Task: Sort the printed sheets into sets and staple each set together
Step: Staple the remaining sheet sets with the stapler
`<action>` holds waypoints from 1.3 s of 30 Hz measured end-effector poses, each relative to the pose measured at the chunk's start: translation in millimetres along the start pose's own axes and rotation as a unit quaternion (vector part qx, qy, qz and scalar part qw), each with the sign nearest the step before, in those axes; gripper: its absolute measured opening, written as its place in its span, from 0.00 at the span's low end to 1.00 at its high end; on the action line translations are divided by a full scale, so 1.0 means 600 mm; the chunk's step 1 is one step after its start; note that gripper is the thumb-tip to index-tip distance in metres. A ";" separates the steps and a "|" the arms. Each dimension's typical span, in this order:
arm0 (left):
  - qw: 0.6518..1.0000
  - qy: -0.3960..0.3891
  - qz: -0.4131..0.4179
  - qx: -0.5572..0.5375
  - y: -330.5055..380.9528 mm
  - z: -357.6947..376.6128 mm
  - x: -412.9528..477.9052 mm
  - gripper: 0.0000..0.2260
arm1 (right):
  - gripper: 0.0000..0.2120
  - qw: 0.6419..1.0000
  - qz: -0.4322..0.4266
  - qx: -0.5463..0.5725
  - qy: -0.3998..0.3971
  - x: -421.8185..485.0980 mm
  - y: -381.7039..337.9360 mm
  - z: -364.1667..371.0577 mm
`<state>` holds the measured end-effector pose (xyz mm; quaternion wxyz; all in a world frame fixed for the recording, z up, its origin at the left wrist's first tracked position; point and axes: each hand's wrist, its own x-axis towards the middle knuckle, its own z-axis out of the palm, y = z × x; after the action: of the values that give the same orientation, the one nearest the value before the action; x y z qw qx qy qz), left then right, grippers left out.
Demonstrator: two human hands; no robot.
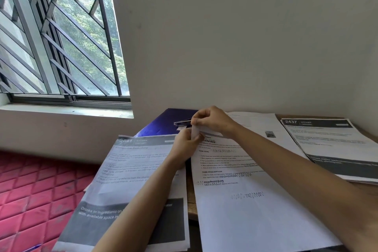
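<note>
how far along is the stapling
Done: sheets look sorted into three piles, 2641 pile left, 2437 pile right; staples there are not visible. In hand: left hand and right hand pinch the top corner of the middle pile. Left: the stapler lies behind them, unheld.

Three sets of sheets lie side by side on the bench (pixel 190 190): the left set (pixel 131 170) overhanging its near edge, then the middle set (pixel 245 210), then the right set (pixel 331 145). Behind the left set lies a folder (pixel 163 122), with the stapler (pixel 182 122) on it. A mattress (pixel 30 190) lies left of the bench.
</note>
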<state>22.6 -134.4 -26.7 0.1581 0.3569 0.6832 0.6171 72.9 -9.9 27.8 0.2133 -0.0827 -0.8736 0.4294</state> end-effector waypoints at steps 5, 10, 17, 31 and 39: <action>0.999 0.017 0.009 0.038 0.000 0.002 0.000 0.08 | 0.04 0.998 -0.020 -0.060 0.016 0.005 -0.005 0.006; 0.998 0.036 0.008 0.056 0.001 0.006 0.000 0.07 | 0.03 0.998 -0.027 -0.058 0.015 0.010 0.000 0.006; 0.995 0.082 -0.038 -0.031 -0.007 0.005 0.011 0.06 | 0.08 0.991 -0.058 -0.122 0.024 0.007 0.013 -0.015; 0.983 0.133 -0.082 -0.092 -0.011 0.005 0.019 0.08 | 0.10 0.976 -0.050 -0.209 -0.024 0.003 0.039 -0.037; 0.981 0.110 -0.087 -0.133 -0.009 -0.001 0.021 0.12 | 0.10 0.977 -0.021 -0.210 -0.028 0.021 0.038 -0.039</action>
<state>11.5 -126.2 -28.9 0.1814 0.2018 0.6369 0.7216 71.3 25.1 26.3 0.1752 -0.0953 -0.9515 0.2343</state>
